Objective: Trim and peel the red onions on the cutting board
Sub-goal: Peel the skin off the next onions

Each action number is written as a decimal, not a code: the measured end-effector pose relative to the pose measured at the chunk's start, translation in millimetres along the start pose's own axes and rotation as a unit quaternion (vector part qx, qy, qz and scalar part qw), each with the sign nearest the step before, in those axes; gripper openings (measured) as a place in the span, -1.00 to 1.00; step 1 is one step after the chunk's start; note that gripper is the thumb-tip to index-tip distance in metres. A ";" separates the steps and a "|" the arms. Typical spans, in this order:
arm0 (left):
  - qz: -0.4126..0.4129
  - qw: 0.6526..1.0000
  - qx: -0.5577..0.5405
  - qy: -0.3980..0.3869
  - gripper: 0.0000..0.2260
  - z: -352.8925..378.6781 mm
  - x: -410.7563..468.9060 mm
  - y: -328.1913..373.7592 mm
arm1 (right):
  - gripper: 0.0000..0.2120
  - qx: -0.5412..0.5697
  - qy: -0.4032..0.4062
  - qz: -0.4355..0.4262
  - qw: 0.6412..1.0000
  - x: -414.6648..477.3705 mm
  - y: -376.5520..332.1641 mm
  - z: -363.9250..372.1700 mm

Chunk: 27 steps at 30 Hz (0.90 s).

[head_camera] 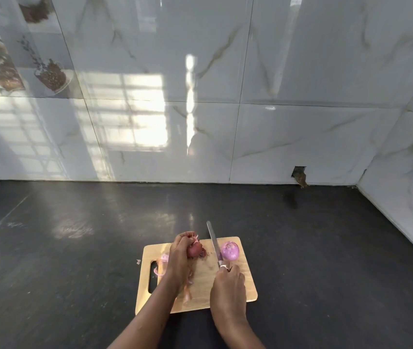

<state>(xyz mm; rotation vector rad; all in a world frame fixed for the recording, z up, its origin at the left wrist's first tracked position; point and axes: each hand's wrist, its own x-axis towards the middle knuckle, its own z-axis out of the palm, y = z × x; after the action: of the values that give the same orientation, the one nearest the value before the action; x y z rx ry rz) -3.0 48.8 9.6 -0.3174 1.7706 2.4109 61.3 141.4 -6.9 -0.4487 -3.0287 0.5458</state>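
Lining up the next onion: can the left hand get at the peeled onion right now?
Probably not: the left hand is full with the partly peeled red onion, and the knife in the right hand lies between it and the peeled onion.

Forearms, left hand (pixel 179 258) and right hand (pixel 228 282) are bare.

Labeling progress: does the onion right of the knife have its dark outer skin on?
No, the onion beside the knife shows glossy pale purple flesh, no dark skin.
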 end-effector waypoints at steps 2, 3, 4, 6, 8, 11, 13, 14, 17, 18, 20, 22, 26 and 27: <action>-0.007 1.000 0.015 0.004 -0.78 0.9 -2.1 -0.3 | -0.66 -0.027 -0.006 0.028 0.999 1.0 -2.5 4.0; -0.012 1.000 0.010 0.006 -0.76 1.0 -2.4 -0.9 | -0.69 -0.030 0.012 0.036 0.999 -0.1 -4.9 4.4; -0.015 1.000 0.000 0.008 -0.76 1.2 -3.2 -0.7 | -0.70 -0.020 0.032 0.032 0.999 0.9 -7.0 6.4; -0.020 1.000 -0.021 0.012 -0.77 1.4 -4.1 -0.3 | -0.63 -0.028 0.024 0.015 0.999 2.6 -6.3 9.4; -0.024 0.999 -0.044 0.013 -0.81 1.8 -6.2 1.1 | -0.64 0.001 0.031 0.026 0.999 6.9 -5.1 13.5; -0.032 0.995 -0.091 -0.007 -0.81 3.7 -11.5 4.9 | -0.80 0.075 0.086 -0.059 0.992 14.9 -4.4 9.5; -0.033 0.994 -0.106 -0.020 -0.79 5.0 -13.7 5.6 | -0.77 0.245 0.025 -0.085 0.965 21.9 -9.7 -4.7; -0.031 0.994 -0.105 -0.023 -0.79 5.4 -14.7 5.2 | -0.76 0.333 -0.024 -0.083 0.939 23.3 -12.2 -9.9; -0.028 0.994 -0.102 -0.019 -0.79 5.1 -13.7 0.6 | -0.69 0.478 -0.109 -0.059 0.869 25.4 -17.0 -19.8; -0.027 0.994 -0.100 -0.021 -0.79 5.0 -13.7 -0.8 | -0.66 0.505 -0.123 -0.044 0.853 26.3 -16.1 -19.8; -0.022 0.996 -0.084 -0.024 -0.79 4.8 -15.2 -2.4 | -0.64 0.537 -0.128 -0.013 0.834 28.6 -14.0 -17.9; -0.013 0.998 -0.064 -0.020 -0.78 4.5 -16.0 -3.1 | -0.66 0.549 -0.114 0.002 0.828 30.3 -11.3 -15.3; -0.008 0.999 -0.041 -0.012 -0.78 3.0 -14.1 -4.8 | -0.68 0.586 -0.103 0.022 0.803 31.8 -10.2 -11.5; -0.008 0.999 -0.040 -0.006 -0.77 2.6 -13.2 -4.5 | -0.69 0.607 -0.111 0.028 0.787 31.5 -10.6 -12.2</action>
<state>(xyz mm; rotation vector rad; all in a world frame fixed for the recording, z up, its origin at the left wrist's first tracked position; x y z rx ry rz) 10.6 52.9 9.4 -0.3224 1.6626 2.4722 29.2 145.1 7.6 -0.3527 -2.0815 2.3606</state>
